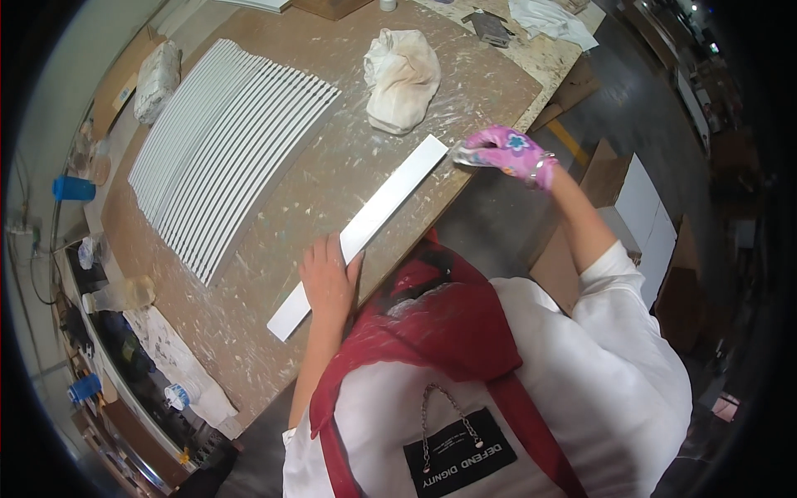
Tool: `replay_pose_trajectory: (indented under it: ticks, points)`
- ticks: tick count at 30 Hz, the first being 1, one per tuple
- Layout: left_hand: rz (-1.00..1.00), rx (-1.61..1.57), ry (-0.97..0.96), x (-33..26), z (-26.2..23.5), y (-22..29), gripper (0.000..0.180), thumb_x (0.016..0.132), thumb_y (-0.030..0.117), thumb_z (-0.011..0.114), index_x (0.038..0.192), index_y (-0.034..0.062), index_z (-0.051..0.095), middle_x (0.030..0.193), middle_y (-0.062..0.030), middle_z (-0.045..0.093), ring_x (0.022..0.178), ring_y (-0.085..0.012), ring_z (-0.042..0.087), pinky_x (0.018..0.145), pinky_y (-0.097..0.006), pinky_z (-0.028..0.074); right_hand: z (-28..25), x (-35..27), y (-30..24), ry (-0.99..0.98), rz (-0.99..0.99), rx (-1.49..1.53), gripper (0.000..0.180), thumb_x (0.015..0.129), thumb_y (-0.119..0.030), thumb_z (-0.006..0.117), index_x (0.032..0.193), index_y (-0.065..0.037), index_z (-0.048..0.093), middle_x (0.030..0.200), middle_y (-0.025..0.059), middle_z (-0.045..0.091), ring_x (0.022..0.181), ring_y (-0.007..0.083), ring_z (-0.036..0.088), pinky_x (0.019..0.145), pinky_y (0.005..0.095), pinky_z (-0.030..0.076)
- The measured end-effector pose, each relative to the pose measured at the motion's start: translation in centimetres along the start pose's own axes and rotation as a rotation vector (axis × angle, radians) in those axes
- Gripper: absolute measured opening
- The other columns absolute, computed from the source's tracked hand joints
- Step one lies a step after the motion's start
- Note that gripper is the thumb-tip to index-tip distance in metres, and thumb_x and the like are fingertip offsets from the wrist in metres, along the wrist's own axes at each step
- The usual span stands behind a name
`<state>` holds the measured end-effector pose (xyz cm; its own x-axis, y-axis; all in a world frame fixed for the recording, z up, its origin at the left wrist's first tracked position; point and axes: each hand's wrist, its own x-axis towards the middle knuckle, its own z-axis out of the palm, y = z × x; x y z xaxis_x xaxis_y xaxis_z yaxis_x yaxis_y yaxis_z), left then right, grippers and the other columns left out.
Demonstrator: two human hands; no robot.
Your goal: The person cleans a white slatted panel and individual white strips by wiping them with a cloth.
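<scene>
White strip [365,224] lies along table edge [498,133], left hand [328,282] pressing it.

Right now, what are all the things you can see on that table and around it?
White strip: one, white, lying slantwise along the table's near edge.
Row of strips: many, white, laid side by side on the table's left part.
Rag: one, off-white, crumpled, at the far middle.
Table: one, brown, smeared with white.
Blue cups: two, at the far left.
Cardboard boxes: several, brown and white, on the floor to the right.
Left hand: bare, pressing on the white strip.
Right hand: in a pink flowered glove, holding a small tool at the strip's far end.
</scene>
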<state>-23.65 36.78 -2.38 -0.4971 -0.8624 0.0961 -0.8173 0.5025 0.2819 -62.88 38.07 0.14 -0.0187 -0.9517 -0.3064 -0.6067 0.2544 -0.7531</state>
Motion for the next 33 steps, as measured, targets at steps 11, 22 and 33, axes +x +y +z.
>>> replay_pose_trajectory:
  ticks: [11, 22, 33]
  points:
    - [-0.013, -0.114, 0.1, -0.5, 0.9, -1.7, 0.051, 0.078, 0.035, 0.069, 0.116, 0.0042, 0.055, 0.108, -0.0133, 0.058, 0.1, -0.0318, 0.056, 0.083, -0.043, 0.044, 12.1, 7.9, -17.2, -0.197, -0.789, -0.206, 0.036, 0.089, -0.023, 0.056, 0.119, -0.005, 0.06, 0.112, 0.0168, 0.062, 0.103, 0.0314, 0.059, 0.096, 0.0358, 0.044]
    - [-0.141, -0.973, 0.209, -0.9, 4.0, -1.7, 0.032, 0.094, 0.031, 0.049, 0.117, 0.0086, 0.055, 0.119, -0.0146, 0.056, 0.112, -0.0277, 0.051, 0.099, -0.037, 0.037, 32.2, 6.4, -31.0, -0.957, -1.417, -0.805, 0.017, 0.081, -0.026, 0.061, 0.093, -0.014, 0.064, 0.089, 0.0124, 0.058, 0.083, 0.0303, 0.062, 0.066, 0.041, 0.051]
    - [-0.022, -0.019, 0.058, -1.0, 1.1, -1.6, 0.057, 0.078, 0.038, 0.068, 0.121, 0.0045, 0.054, 0.118, -0.0098, 0.053, 0.107, -0.0256, 0.052, 0.088, -0.041, 0.042, 19.3, 8.6, -22.5, -0.318, -0.69, 0.118, 0.042, 0.089, -0.027, 0.06, 0.124, -0.003, 0.057, 0.121, 0.0134, 0.059, 0.11, 0.024, 0.058, 0.098, 0.0332, 0.044]
